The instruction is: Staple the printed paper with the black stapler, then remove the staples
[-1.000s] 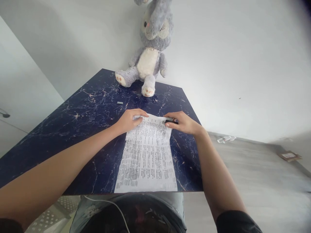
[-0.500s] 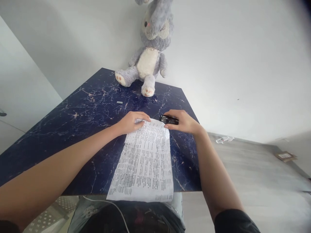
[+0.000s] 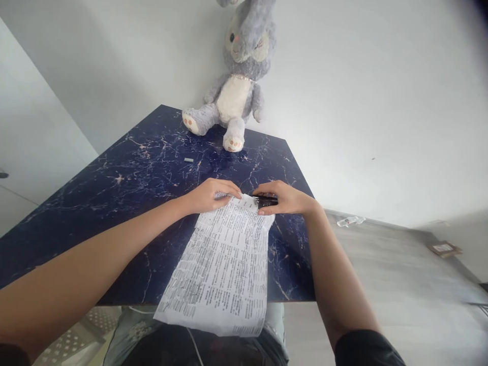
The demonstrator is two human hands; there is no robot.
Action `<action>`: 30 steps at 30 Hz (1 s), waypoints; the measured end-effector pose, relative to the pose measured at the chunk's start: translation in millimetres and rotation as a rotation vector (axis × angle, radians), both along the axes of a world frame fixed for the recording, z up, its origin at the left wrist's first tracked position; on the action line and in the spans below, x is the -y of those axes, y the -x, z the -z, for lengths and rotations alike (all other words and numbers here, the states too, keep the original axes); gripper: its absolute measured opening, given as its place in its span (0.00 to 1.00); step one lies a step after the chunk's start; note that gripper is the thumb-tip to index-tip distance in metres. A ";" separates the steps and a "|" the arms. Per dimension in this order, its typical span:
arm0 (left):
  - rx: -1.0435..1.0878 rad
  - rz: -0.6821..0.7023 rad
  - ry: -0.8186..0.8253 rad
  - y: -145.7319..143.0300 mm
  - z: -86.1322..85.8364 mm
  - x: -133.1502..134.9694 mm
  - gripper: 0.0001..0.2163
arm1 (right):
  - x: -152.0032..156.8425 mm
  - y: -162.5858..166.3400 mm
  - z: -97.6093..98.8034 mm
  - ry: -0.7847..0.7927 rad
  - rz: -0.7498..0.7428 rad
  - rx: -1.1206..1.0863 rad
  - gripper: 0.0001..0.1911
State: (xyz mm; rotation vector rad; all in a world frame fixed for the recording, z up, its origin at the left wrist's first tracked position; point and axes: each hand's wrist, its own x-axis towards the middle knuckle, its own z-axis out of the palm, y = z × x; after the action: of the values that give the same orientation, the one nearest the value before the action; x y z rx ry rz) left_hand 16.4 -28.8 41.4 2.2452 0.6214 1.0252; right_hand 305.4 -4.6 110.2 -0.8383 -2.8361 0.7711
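Printed sheets of paper [image 3: 224, 269] lie on the blue marbled table, their near end hanging over its front edge. My left hand [image 3: 215, 195] grips the far left corner, thumb and fingers closed on the paper. In my right hand [image 3: 284, 197] is a black stapler [image 3: 267, 201], held with the thumb on the near side and fingers on the far side. The stapler's front end meets the far right corner of the paper; whether the paper sits between its jaws I cannot tell.
A grey plush rabbit [image 3: 238, 96] sits at the back of the table [image 3: 125, 173] against the wall. A small strip of staples [image 3: 188, 160] lies in front of it. On the floor to the right are a clear plastic item [image 3: 351, 221] and a cardboard piece [image 3: 444, 248].
My right hand has moved the stapler slightly nearer and left, over the paper's far right corner. The paper has shifted toward me, its near end hanging further over the edge.
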 end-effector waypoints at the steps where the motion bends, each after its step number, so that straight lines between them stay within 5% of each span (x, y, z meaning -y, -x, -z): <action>1: -0.002 0.009 -0.007 0.2 0.5 0.0 0.15 | -0.2 -0.5 -0.1 0.009 0.008 0.006 0.29; 12: -0.040 0.060 0.005 -0.7 4.5 1.1 0.15 | 0.0 -1.7 -4.8 0.305 -0.025 0.023 0.26; 19: -0.036 0.085 -0.039 -1.4 6.8 0.2 0.16 | -0.5 2.7 -2.1 0.361 0.060 0.074 0.30; 30: -0.041 0.098 -0.054 -2.4 7.0 0.8 0.16 | 6.7 18.5 0.7 0.378 0.002 -0.006 0.19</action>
State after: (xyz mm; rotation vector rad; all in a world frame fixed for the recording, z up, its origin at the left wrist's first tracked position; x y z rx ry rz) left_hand 18.8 -29.6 34.4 2.3242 0.5009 0.9600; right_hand 286.9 -11.4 109.4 -0.8749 -2.7219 1.3328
